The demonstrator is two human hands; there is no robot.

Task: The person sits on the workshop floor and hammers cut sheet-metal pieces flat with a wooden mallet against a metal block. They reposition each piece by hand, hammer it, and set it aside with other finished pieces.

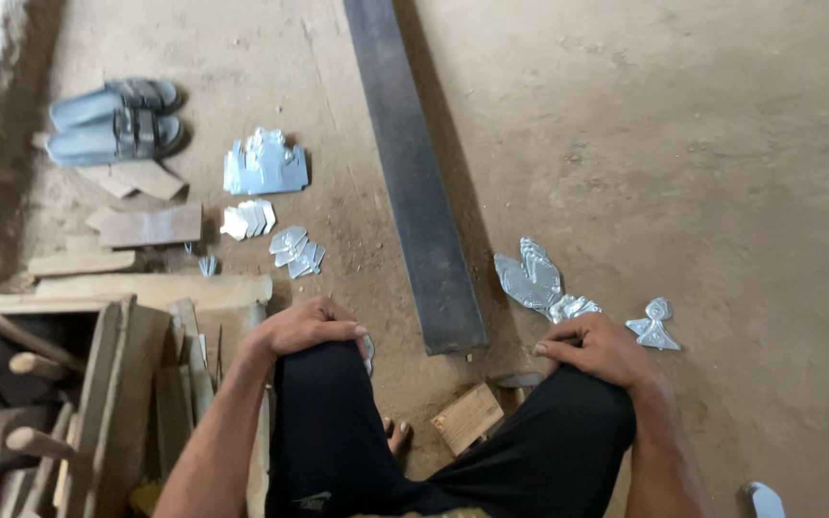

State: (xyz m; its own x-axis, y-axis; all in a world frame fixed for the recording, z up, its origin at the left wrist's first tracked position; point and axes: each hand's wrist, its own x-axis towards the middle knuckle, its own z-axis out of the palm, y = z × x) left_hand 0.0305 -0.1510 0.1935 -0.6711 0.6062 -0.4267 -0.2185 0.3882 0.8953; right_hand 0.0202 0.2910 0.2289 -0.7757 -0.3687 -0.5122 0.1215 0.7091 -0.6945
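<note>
Head view: seated person, both hands on knees, sheet-metal cutouts on dirt floor.
Far left grey sandals (pixel 115 121) and wood offcuts (pixel 151 226); shiny metal crown-shaped piece (pixel 265 165) and small cut pieces (pixel 296 252) beyond the left hand (pixel 307 326), which rests palm-down on the left knee, fingers curled, holding nothing seen. Dark steel bar (pixel 414 173) runs up the middle. Right hand (pixel 599 347) curled loosely on right knee, just beside leaf-shaped metal cutouts (pixel 530 276); can't tell if it touches them.
</note>
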